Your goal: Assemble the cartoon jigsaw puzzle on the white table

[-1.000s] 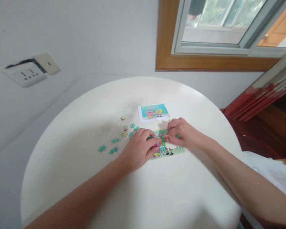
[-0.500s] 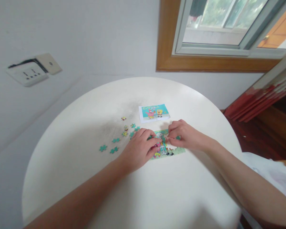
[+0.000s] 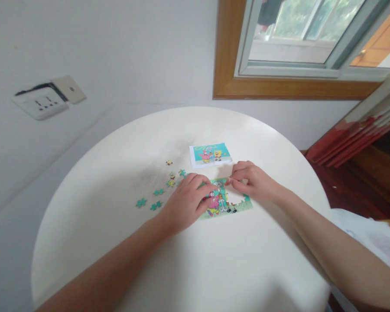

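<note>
A partly assembled jigsaw puzzle (image 3: 222,206) with cartoon figures lies on the table, with a white gap showing in its right half. My left hand (image 3: 190,197) rests over its left side, fingers bent but apart, the fingertips touching the pink figure's area. At the puzzle's upper edge, above the gap, my right hand (image 3: 251,180) has its thumb and fingers pinched together. Whatever is between those fingertips is too small to make out. Loose teal puzzle pieces (image 3: 156,205) and a few yellow ones (image 3: 171,183) lie left of my left hand, which hides part of the puzzle.
Behind the puzzle lies a reference picture (image 3: 212,154) of the same cartoon. Everything sits on a round white table (image 3: 100,182) against a wall with a socket (image 3: 42,104). A wood-framed window (image 3: 289,86) and a red-and-white curtain (image 3: 351,125) are at the right.
My right hand's fingertips have moved slightly up and away from the left hand's, uncovering more of the gap. My left fingers have drawn back a little to the left.
</note>
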Tool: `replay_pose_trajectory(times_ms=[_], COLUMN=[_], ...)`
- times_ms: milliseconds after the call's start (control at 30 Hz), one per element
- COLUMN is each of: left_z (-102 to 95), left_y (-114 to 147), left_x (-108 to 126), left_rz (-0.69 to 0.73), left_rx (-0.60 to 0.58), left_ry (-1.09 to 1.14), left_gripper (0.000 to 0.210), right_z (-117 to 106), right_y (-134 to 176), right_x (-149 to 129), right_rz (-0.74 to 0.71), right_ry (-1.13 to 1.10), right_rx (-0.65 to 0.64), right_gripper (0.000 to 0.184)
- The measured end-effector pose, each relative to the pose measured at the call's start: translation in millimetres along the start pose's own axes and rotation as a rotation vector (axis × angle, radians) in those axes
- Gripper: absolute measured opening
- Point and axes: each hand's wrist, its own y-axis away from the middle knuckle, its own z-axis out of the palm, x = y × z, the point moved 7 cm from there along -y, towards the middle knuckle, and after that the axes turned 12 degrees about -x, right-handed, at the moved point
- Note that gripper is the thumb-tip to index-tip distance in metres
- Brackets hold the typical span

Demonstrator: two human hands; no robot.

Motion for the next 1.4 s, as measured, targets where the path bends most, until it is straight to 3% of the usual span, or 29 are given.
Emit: replay_pose_trajectory(times_ms=[167, 467, 633, 800, 900, 1100, 1400], left_z=[-25.6, -67.8, -74.1, -74.9, -76.4, -65.7, -57.5], left_y=[9.0, 32.0, 40.8, 44.8, 50.2, 68.9, 79.2], left_x=[-23.0, -76.8, -94.1, -101.6, -104.1, -101.6, -99.3], left_rz=[-0.074, -0.238, -0.280, -0.284, -0.316, -0.494, -0.530], left_rx=[0.088, 0.157, 0.178, 0.152, 0.070, -0.273, -0.448], left_ry=[-0.095, -0.222, -0.238, -0.244, -0.211, 0.001, -0.005], left_gripper=[0.020, 0.022, 0.028, 0.025, 0.023, 0.028, 0.028], right_z=[-2.1, 13.7, 10.9, 13.4, 11.5, 5.4, 10.9], right_y=[1.2, -4.1, -3.4, -4.1, -3.8, -2.9, -3.7], right_x=[9.0, -4.8, -2.9, -3.0, -4.0, -4.9, -3.2], right_rz=[0.044, 0.024, 0.046, 0.008, -0.001, 0.014, -0.006], right_ry=[0.034, 0.155, 0.122, 0.092, 0.094, 0.098, 0.073], right_rx=[0.072, 0.012, 0.089, 0.066, 0.080, 0.085, 0.075], right_gripper=[0.028, 0.031, 0.031, 0.032, 0.032, 0.032, 0.032])
